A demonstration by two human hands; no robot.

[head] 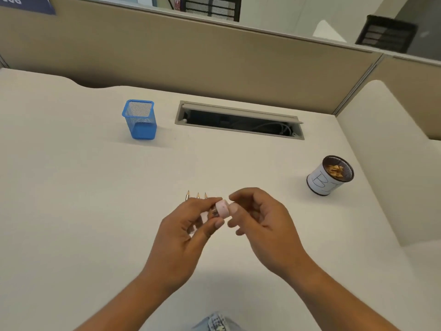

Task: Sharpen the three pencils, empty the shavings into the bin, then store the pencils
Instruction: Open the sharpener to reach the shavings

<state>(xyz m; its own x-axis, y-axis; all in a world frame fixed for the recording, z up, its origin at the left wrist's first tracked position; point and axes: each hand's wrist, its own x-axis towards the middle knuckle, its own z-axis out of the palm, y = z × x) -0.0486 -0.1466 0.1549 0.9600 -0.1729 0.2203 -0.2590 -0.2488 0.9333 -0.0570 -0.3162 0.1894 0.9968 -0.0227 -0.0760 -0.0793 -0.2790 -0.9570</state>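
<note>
A small sharpener with a pink cap and a clear body is held over the desk. My left hand grips the clear body from the left. My right hand pinches the pink cap with thumb and forefinger. Three pencils lie side by side on the desk behind my left hand, only their sharp tips showing. A round black mesh bin with a white paper label stands at the right and holds brown shavings. A blue mesh pencil cup stands upright at the back left.
The white desk runs back to a beige partition wall. An open cable slot with wires inside lies at the back centre. A raised white ledge borders the desk on the right.
</note>
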